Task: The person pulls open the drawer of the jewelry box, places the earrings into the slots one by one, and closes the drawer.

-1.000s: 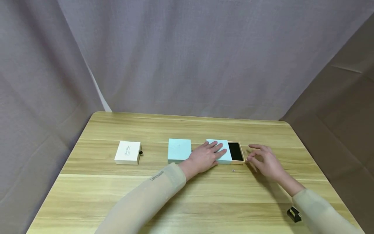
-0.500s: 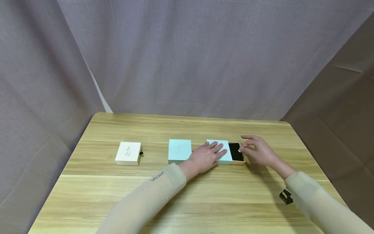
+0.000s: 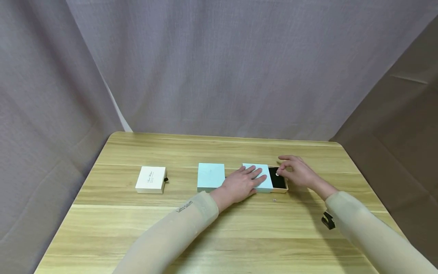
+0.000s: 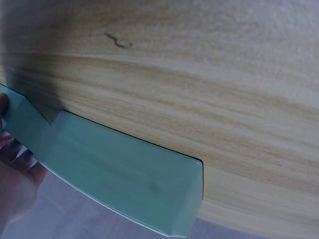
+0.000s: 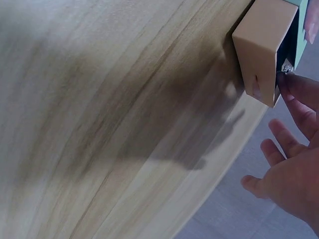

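My left hand (image 3: 241,183) lies with fingers spread on the sleeve of a light-blue drawer box (image 3: 266,172). Out of the sleeve's right side sticks a tan drawer (image 5: 264,30) with a black lining (image 3: 278,182). Over this drawer my right hand (image 3: 298,172) pinches a small sparkly silvery jewellery piece (image 5: 287,66) between thumb and forefinger; its exact kind is too small to tell. The other fingers are held away from it. A second tiny shiny piece (image 3: 275,200) lies on the table just in front of the drawer.
A closed light-blue box (image 3: 210,176) stands left of my left hand. Farther left is a white box (image 3: 151,179) with lettering and a black pull tab (image 3: 166,179). A black object (image 3: 328,220) shows beside the right sleeve. Grey curtains (image 3: 219,68) hang behind the wooden table (image 3: 219,243).
My right hand has moved left and away from me, from beside the drawer to over it, with the small jewellery piece pinched. The left hand has stayed on the box.
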Demonstrator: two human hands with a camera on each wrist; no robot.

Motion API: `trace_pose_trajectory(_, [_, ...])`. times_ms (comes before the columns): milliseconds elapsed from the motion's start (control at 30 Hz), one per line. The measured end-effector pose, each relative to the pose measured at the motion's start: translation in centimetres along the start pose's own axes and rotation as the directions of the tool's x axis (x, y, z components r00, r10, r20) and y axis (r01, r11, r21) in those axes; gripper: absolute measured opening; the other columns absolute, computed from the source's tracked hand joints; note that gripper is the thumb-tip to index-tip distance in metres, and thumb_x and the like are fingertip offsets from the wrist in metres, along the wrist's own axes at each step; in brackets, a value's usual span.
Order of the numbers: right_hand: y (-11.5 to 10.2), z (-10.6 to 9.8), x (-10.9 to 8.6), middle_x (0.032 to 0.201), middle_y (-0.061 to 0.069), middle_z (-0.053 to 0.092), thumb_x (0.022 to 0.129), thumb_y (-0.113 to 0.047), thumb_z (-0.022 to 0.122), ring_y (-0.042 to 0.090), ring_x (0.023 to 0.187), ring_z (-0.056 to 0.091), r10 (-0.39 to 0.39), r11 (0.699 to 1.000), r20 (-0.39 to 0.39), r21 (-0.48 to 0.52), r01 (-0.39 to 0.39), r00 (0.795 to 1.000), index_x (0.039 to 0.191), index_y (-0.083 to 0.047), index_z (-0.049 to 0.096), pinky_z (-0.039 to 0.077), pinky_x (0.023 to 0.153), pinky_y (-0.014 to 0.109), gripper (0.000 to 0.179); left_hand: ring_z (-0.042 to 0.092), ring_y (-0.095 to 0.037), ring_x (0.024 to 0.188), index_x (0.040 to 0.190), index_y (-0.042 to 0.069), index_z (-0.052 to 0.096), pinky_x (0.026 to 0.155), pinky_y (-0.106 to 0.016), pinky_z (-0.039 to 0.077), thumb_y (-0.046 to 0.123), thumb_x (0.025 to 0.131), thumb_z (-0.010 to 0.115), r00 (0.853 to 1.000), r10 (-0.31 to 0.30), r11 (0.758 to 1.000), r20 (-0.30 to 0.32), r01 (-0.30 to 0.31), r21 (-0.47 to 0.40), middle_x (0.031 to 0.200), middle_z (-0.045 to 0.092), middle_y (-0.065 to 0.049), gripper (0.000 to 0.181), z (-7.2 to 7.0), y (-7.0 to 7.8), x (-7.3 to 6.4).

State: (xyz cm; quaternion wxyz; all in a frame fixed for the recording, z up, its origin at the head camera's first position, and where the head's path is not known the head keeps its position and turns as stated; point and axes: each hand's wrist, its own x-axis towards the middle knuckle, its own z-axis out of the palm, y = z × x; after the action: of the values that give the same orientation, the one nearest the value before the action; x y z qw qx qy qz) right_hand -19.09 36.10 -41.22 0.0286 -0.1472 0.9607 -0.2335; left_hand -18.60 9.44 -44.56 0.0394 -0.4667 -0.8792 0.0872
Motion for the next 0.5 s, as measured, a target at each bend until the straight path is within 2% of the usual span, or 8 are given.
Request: trace_pose_trajectory(500, [-0.45, 0.29, 0.6, 0.151, 0.031, 0.054, 0.103, -0.012, 0.072, 0.059, 0.14, 0.041, -0.008, 1.0, 0.039, 0.013, 0.007, 0.999, 0.088, -0.013, 0.075, 0.029, 0.115, 0.074, 0.016, 0.032, -0.02, 0.16, 0.171, 0.028, 0.029, 0.128, -0.04, 0.036, 0.048, 0.114, 0.048, 1.0, 0.001, 1.0, -0.014, -0.001, 0.006, 0.175, 0.031, 0.001, 0.064, 0.06, -0.07, -0.23])
